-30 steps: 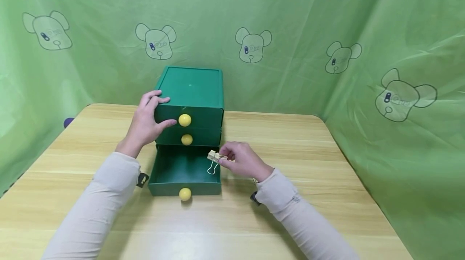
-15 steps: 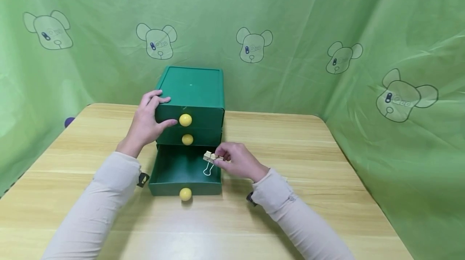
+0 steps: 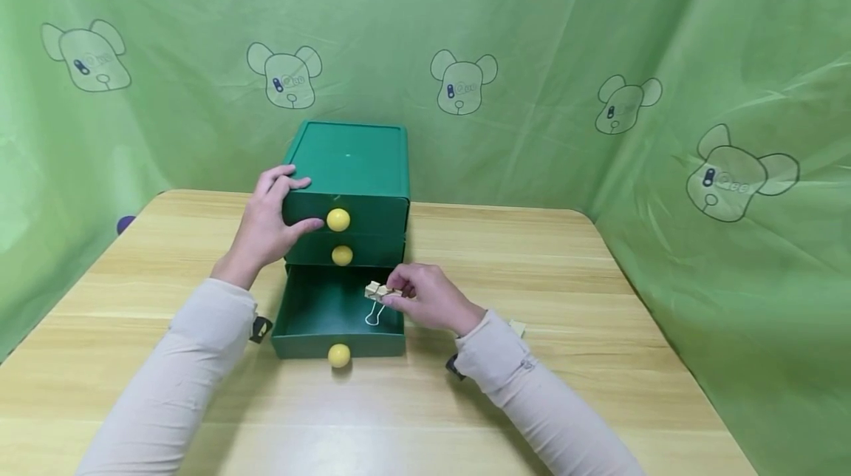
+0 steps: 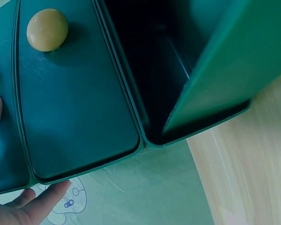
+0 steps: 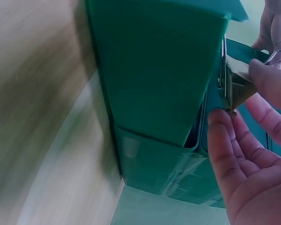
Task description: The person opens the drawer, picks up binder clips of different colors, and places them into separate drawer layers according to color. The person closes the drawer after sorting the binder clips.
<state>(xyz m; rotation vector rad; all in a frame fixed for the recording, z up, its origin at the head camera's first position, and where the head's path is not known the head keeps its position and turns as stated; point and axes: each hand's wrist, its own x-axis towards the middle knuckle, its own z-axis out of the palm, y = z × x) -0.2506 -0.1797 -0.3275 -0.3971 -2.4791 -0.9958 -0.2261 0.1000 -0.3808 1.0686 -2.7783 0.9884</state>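
A green cabinet (image 3: 349, 158) with yellow ball knobs stands on the table, its bottom drawer (image 3: 302, 345) pulled out. My left hand (image 3: 259, 228) rests on the cabinet's left front corner, fingers on the top edge and side, thumb against the front by the top knob (image 3: 338, 220). Between thumb and fingers of my right hand (image 3: 435, 298) is a tan binder clip (image 3: 375, 290), held over the drawer's right side. One wire handle hangs down from it. In the right wrist view the clip's folded body (image 5: 241, 89) shows between the fingertips.
Under it all lies a light wood table (image 3: 518, 254). A small pale yellow piece (image 3: 517, 328) lies partly hidden behind the right sleeve. Green curtains (image 3: 532, 55) with bear-head drawings stand behind and to the right. The upper two drawers are closed.
My right hand has moved left and slightly down with the binder clip, further over the drawer. The pale yellow piece has come into sight behind the sleeve. My left hand stays put.
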